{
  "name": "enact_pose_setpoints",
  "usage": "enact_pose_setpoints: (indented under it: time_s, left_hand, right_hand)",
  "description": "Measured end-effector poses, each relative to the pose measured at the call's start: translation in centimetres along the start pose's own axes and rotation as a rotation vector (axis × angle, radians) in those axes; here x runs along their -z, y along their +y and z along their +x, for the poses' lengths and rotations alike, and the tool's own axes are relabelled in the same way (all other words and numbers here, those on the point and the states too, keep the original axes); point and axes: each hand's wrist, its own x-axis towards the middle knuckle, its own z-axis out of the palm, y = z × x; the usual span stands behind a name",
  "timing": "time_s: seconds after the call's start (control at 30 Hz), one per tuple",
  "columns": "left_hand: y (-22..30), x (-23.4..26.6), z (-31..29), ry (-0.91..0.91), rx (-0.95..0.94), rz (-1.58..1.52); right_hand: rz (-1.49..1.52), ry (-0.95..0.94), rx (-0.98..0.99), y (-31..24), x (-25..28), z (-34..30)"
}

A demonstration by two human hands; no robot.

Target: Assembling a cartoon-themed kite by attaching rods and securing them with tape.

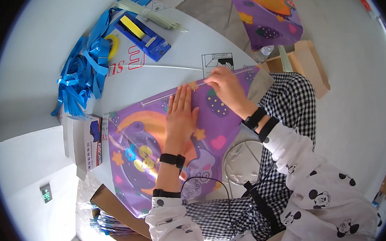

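A purple printed sheet [155, 118], perhaps a kite sail, with a moon, stars and cartoon figures, lies over the white table and hangs across my lap. Along its far edge runs a thin white rod [158, 98]. My left hand [181, 112] presses flat on the sheet, fingers straight and close together, its fingertips by the rod. Just right of it my right hand [226, 87] is closed in a pinch at that same edge, in line with the rod. Whatever its fingertips hold is hidden.
Beyond the sheet, the table [174, 45] carries a blue tape dispenser [144, 36], yellow tape roll [113, 47], blue ribbons [82, 68], a rod bundle [154, 16] and a loose rod [171, 67]. Around it are a small box [87, 143], an open carton [317, 69] and another purple sheet [266, 19].
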Motion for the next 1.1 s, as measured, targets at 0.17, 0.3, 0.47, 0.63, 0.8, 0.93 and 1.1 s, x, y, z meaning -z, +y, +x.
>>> enact_pose_setpoints:
  time_s: [0.17, 0.3, 0.47, 0.63, 0.8, 0.93, 1.1]
  left_hand:
    - [-3.7, 1.9, -2.4, -0.039, 0.06, 0.143]
    - [-7.7, 3.2, -4.7, -0.043, 0.114, 0.218]
    - [-8.9, 4.0, -5.7, 0.0, 0.394, 0.289]
    - [-2.3, -0.7, -3.7, 0.294, 0.436, 0.145]
    - [0.2, -1.2, -3.0, 0.318, 0.486, 0.052]
    - [0.1, -1.2, -3.6, 0.309, 0.516, -0.028]
    - [0.3, -1.1, -3.4, 0.296, 0.528, -0.05]
  right_hand:
    - [-0.108, 0.097, -0.109, 2.7, 4.8, -1.2]
    - [-0.187, 0.193, -0.159, 4.5, 8.2, -1.8]
    - [-0.238, 0.166, -0.216, 4.8, 9.3, -1.7]
    - [-0.043, 0.148, -0.128, 1.0, 5.1, 3.2]
    - [0.218, 0.037, -0.15, -4.6, -5.4, 15.6]
    - [0.093, -0.447, -0.443, -5.4, -7.1, 21.6]
    - [0.692, -0.324, -0.696, -3.1, -8.6, 22.0]
